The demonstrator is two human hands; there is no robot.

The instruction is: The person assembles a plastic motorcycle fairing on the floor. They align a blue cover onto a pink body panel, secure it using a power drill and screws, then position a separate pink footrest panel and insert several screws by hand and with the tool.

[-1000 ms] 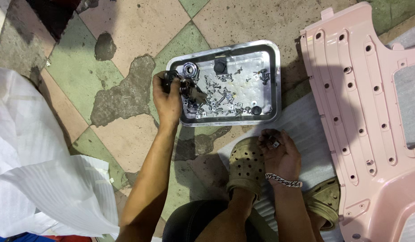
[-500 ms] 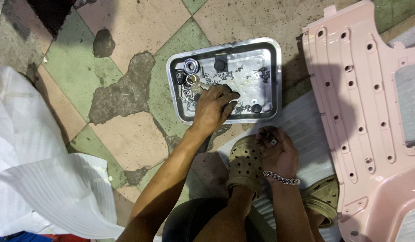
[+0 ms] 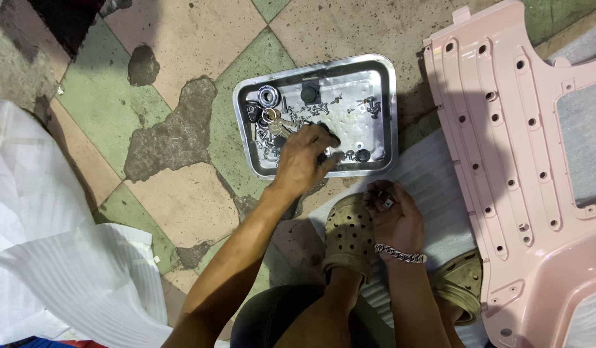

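Barely shifted since half a second ago, the left hand (image 3: 302, 158) is kept spread over screws in the tray (image 3: 389, 96) (fingers sorting), while small parts are cupped in the right hand (image 3: 391, 216).

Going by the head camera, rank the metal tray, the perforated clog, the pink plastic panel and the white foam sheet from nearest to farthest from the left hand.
1. metal tray: the left hand reaches into it.
2. perforated clog: just below and right of the hand.
3. pink plastic panel: far right.
4. white foam sheet: lower left, farthest.
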